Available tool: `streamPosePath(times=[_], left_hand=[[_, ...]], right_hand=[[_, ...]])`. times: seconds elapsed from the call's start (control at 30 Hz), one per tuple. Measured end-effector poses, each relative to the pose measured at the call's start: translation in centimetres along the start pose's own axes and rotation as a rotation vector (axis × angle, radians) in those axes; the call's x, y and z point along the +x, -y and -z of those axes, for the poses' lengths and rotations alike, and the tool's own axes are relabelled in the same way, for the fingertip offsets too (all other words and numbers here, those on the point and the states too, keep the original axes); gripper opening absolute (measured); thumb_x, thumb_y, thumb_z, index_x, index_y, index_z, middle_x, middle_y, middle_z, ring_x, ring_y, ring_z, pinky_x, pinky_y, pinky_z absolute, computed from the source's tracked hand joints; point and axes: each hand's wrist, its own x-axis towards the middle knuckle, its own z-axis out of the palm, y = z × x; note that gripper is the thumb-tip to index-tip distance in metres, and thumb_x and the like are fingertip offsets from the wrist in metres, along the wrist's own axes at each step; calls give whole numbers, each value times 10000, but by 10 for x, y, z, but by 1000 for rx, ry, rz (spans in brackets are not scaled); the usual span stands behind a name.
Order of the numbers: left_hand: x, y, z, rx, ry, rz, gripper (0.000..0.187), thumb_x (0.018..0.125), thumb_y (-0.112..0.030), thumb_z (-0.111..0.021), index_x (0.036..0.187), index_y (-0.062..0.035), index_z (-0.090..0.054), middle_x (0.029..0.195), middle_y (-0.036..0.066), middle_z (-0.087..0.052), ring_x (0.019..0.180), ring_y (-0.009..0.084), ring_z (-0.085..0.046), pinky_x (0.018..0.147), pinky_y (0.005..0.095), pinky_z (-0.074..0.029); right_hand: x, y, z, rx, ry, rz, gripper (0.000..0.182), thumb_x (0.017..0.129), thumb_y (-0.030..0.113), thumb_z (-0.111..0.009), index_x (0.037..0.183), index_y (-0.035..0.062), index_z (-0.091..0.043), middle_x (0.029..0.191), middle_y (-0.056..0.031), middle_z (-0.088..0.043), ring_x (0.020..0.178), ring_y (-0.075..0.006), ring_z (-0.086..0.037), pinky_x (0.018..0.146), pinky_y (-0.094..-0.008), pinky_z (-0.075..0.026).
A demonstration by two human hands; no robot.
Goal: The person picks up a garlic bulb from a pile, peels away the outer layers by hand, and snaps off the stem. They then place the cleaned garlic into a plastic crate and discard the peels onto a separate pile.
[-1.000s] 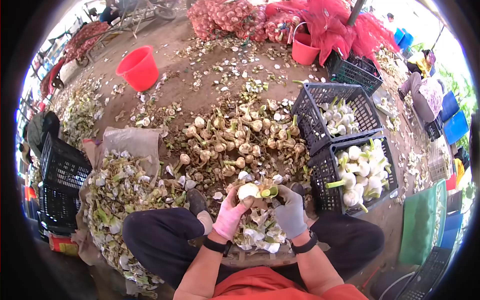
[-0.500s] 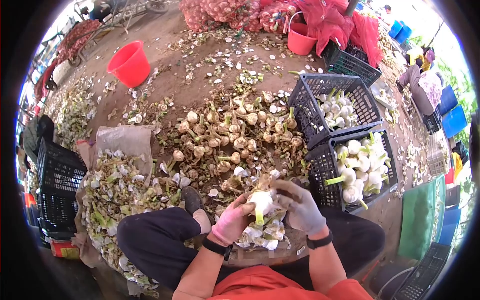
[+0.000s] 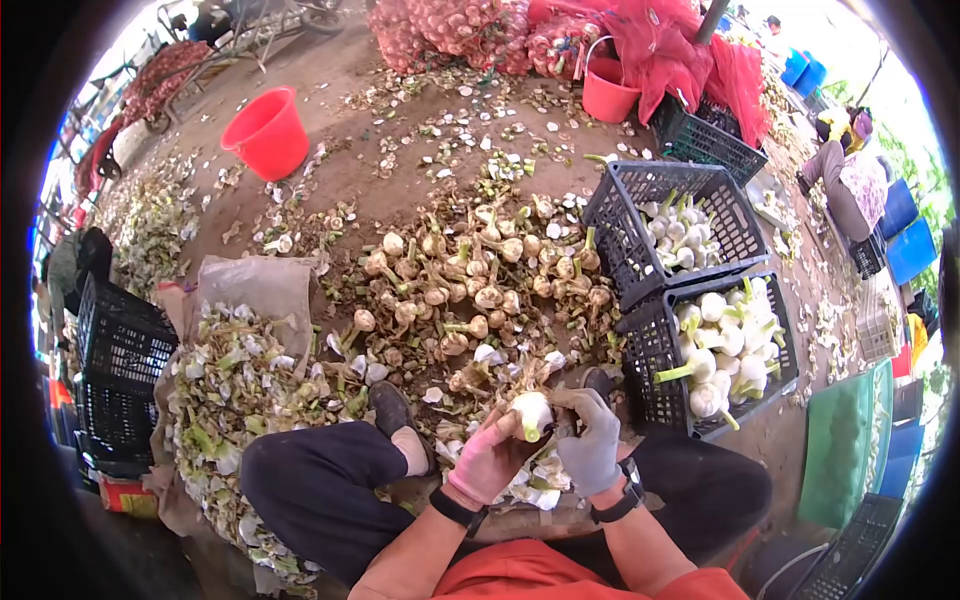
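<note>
A white garlic bulb [image 3: 532, 410] with a short green stem rests in my left hand [image 3: 490, 462], whose fingers and thumb close around its left side. My right hand [image 3: 590, 445], in a pale grey glove, has curled fingers close against the right side of the bulb. What is between those fingertips is hidden. Loose garlic skins [image 3: 540, 485] lie below both hands, between my legs. Ahead of my feet is a heap of unpeeled garlic [image 3: 470, 280] with brown roots and stems.
At right, a black crate [image 3: 640, 375] holds cleaned garlic, with another garlic crate [image 3: 620, 220] behind it. Skins pile on a sheet [image 3: 255, 290] at left. A red bucket [image 3: 268, 135] and mesh garlic sacks [image 3: 450, 35] stand farther off. A person [image 3: 850, 185] sits far right.
The bulb has moved slightly up and right, its stem turned toward me. My right hand, blurred before, has drawn lower, its fingers now curled beside the bulb.
</note>
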Motion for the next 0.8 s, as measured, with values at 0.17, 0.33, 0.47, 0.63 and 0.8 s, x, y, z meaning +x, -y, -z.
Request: streamPosePath(times=[0.17, 0.33, 0.47, 0.63, 0.8], left_hand=[[-2, -12, 2, -22, 47, 226, 546, 875, -318, -555, 1328, -31, -451, 1219, 105, -572, 1119, 248, -551, 1019, 404, -400], [-3, -3, 14, -226, 223, 446, 584, 853, -422, -529, 1297, -45, -484, 1150, 108, -596, 995, 239, -582, 851, 361, -445], [-5, -13, 9, -4, 43, 179, 504, 885, -407, -557, 1242, -54, -518, 1130, 93, -608, 1011, 231, -589, 877, 361, -476], [28, -19, -3, 268, -110, 17, 520, 858, -273, -689, 1257, -11, -483, 1139, 82, -599, 1055, 210, -584, 932, 369, -470], [98, -15, -22, 843, -194, 22, 424, 790, -219, -776, 1118, -16, -600, 1001, 59, -641, 881, 125, -597, 751, 245, -498]], right_hand=[[20, -7, 7, -7, 135, 11, 271, 684, -85, -589, 914, 48, -644, 882, -137, -635, 824, -311, -630, 706, -356, -497], [9, -87, -11, -206, 453, -137, 273, 699, 1, -615, 952, 87, -669, 966, -127, -625, 891, -323, -612, 785, -396, -489], [-21, -115, 1, -387, 661, -169, 513, 719, 58, -656, 1217, 168, -606, 1350, -183, -466, 1256, -392, -429, 1060, -418, -360], [5, -20, 17, 251, 374, -141, 632, 739, -7, -681, 1325, 156, -509, 1429, -185, -376, 1318, -325, -388, 1057, -382, -367], [44, -32, 51, 161, 2, -123, 470, 768, -185, -525, 1180, 36, -573, 1207, -94, -575, 835, -141, -619, 652, -239, -514]])
